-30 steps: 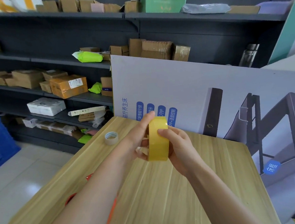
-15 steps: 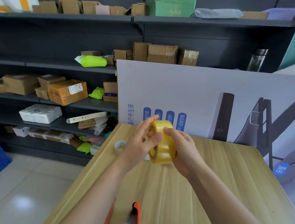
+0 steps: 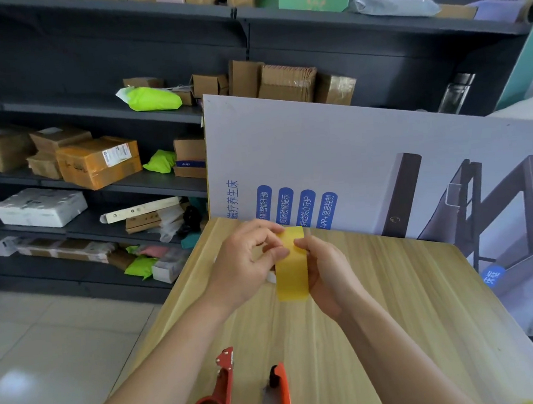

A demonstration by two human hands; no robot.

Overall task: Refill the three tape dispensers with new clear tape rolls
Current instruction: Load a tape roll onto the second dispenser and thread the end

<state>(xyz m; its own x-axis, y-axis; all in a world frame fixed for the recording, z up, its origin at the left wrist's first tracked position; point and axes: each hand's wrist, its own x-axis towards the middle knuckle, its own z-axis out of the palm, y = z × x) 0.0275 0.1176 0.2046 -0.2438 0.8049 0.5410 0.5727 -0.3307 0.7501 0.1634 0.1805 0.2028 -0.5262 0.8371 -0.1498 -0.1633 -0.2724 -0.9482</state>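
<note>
A: We're in a stockroom: dark metal shelves (image 3: 168,188) loaded with cardboard boxes (image 3: 96,161), and a big printed white display board (image 3: 350,150) propped behind a pale wood-grain worktop (image 3: 410,302).

B: And above that worktop we've got the yellowish translucent roll of tape (image 3: 291,273), held on edge between both hands, clear of the wood.

A: The right hand (image 3: 328,270) wraps the roll's right side, thumb on its face. The left hand (image 3: 244,261) has its fingers (image 3: 275,253) curled in, pinching near the top of the roll. We'd guess it's hunting for the loose end.

B: So how far along are we? Early, we'd say. Near the front edge lie a red-orange handheld tape dispenser (image 3: 220,387) and an orange one with a grey ring (image 3: 278,392), both untouched, neither showing a fresh roll.

A: The third dispenser we can't see at all. We reckon at least these two loadings are left, this roll's included.
</note>
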